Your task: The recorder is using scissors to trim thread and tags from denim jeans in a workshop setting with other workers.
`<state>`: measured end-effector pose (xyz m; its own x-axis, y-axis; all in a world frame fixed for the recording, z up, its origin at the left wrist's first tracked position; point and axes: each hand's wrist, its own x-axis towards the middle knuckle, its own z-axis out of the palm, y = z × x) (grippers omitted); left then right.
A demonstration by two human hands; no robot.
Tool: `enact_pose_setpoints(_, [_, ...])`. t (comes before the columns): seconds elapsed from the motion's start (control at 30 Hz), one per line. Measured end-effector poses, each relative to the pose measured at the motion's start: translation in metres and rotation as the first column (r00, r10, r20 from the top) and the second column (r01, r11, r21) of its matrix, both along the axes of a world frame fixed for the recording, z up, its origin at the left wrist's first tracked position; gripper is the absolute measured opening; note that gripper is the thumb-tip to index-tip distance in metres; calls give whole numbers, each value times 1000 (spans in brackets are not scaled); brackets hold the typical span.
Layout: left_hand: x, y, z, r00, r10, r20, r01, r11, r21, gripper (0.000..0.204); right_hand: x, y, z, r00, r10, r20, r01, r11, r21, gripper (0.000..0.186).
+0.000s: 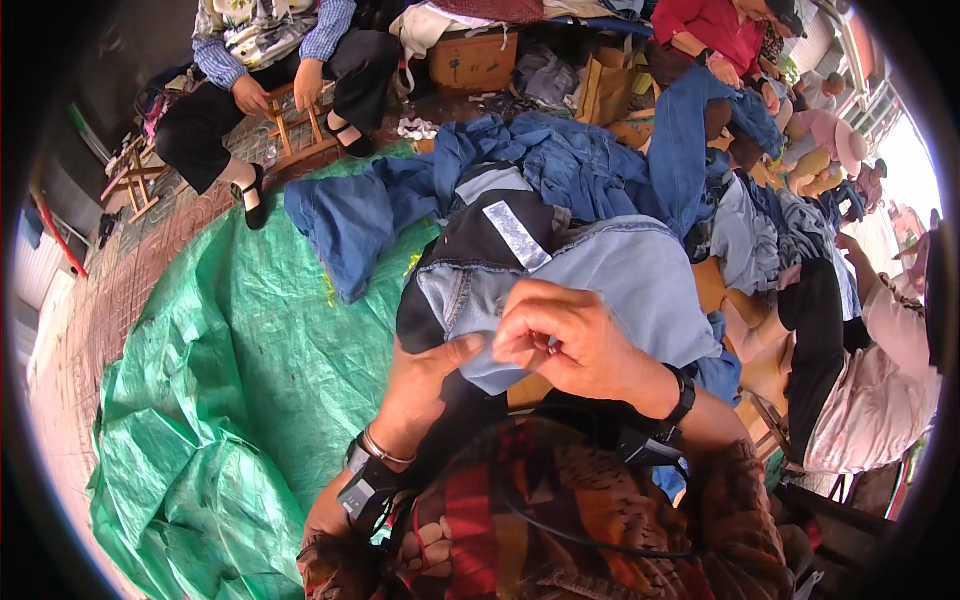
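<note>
Item: light blue denim garment (640,285), pale wash, with a dark inner panel and a white rectangular label (517,235) on its upper part; lies bunched in the wearer's lap, at centre of view. Left hand (425,385): at the garment's lower left edge, thumb pressed onto the cloth, fingers curled underneath, closed on the fabric. Right hand (565,345): at the garment's lower edge, just right of the left hand, fingers curled and pinched together against the denim; whether something small sits between the fingertips cannot be told. Both wrists carry dark strapped devices; the left also a thin bangle. Beyond the garment: heap of darker blue denim clothes (560,160), touching its far edge. Left of the garment: green plastic tarpaulin (230,380) spread over the ground. Beyond the heap, upper left: seated person in a checked shirt (270,50) on a low wooden stool. Right of the garment: further seated people, one in pale clothing (870,390).
</note>
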<state>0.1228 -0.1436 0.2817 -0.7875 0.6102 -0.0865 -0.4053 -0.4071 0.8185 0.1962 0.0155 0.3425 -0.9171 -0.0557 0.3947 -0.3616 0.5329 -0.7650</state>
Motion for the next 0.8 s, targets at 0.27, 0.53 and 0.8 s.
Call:
enact_pose_setpoints(0.27, [-14,-48,-16,997,-75,27,77,995,-64,30,49,66,23,935,221,277,-228,974,-9,17])
enact_pose_setpoints(0.53, [-24,-61,-18,963,-186,-194,145,967,-208,19,14,87,10,932,-305,198,302,952,46,25])
enact_pose_setpoints(0.8, [-8,-65,10,504,-509,-698,35,820,-572,15,-14,43,4,947,-88,310,110,992,-54,31])
